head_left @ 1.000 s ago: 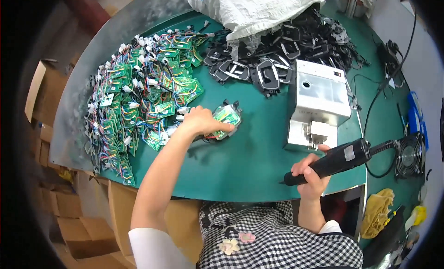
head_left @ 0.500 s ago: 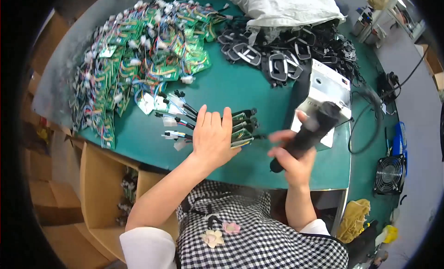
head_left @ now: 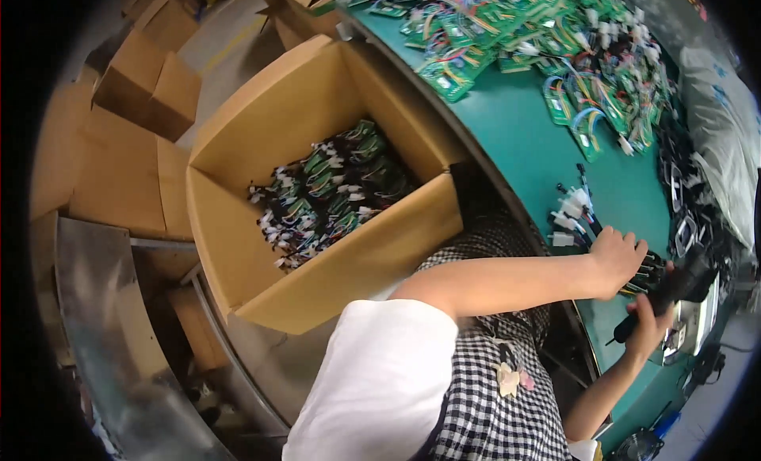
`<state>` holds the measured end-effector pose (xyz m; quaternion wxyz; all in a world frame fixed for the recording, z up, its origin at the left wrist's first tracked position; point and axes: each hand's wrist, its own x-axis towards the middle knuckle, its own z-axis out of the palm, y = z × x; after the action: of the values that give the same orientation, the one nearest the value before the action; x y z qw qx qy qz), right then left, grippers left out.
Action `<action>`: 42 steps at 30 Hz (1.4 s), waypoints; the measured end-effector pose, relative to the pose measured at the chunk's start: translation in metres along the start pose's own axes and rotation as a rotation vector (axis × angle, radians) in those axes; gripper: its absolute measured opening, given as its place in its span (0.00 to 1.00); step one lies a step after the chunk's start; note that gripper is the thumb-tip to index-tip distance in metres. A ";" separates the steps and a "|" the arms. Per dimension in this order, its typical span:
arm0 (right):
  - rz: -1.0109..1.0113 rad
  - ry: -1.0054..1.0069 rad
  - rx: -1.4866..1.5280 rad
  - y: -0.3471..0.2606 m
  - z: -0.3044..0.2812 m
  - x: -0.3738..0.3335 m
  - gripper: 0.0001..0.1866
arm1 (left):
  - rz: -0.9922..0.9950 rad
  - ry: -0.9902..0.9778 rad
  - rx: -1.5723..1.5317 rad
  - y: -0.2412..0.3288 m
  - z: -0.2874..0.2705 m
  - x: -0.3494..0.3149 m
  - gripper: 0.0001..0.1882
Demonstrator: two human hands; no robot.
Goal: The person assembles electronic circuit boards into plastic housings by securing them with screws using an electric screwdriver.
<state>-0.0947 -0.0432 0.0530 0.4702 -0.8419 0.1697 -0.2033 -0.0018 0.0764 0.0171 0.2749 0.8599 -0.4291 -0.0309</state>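
Observation:
My left hand [head_left: 617, 263] is closed over a bunch of wired circuit boards [head_left: 648, 272] on the green table. Their white and black plugs [head_left: 572, 211] stick out on one side of the hand, the board ends on the other. My right hand [head_left: 652, 325] grips a black cylindrical hand tool [head_left: 670, 293], wider at its far end, with a thin tip at its near end. It is held slanted, close beside the boards. The fingers of the left hand partly hide the boards.
An open cardboard box [head_left: 325, 290] left of the table holds several rows of wired boards. A large heap of green circuit boards [head_left: 547, 25] covers the table's far side. Black frame-shaped parts [head_left: 674, 172], a white sack [head_left: 717, 128] and a metal box [head_left: 701, 322] lie at the right.
The view has swung left, bringing the cardboard box fully into sight and putting both hands at the right. My left hand stays on the boards; my right hand still holds the black tool.

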 end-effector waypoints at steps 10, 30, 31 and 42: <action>0.026 0.024 0.118 -0.011 0.037 0.006 0.32 | -0.658 0.388 -0.062 -0.295 -0.201 -0.259 0.44; 0.346 0.184 -0.010 0.004 0.046 -0.002 0.30 | -1.493 -0.171 -0.036 -0.385 0.058 -0.381 0.52; 0.347 0.192 -0.022 0.004 0.046 -0.001 0.30 | -1.512 -0.134 -0.016 -0.383 0.069 -0.383 0.54; 0.340 0.246 -0.013 -0.002 0.047 0.003 0.27 | -1.603 -0.317 0.038 -0.396 0.091 -0.346 0.58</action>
<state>-0.0687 -0.0097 0.0325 0.4679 -0.7731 0.3667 -0.2211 0.0398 0.4874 -0.3209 0.0907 0.8956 0.2819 -0.3319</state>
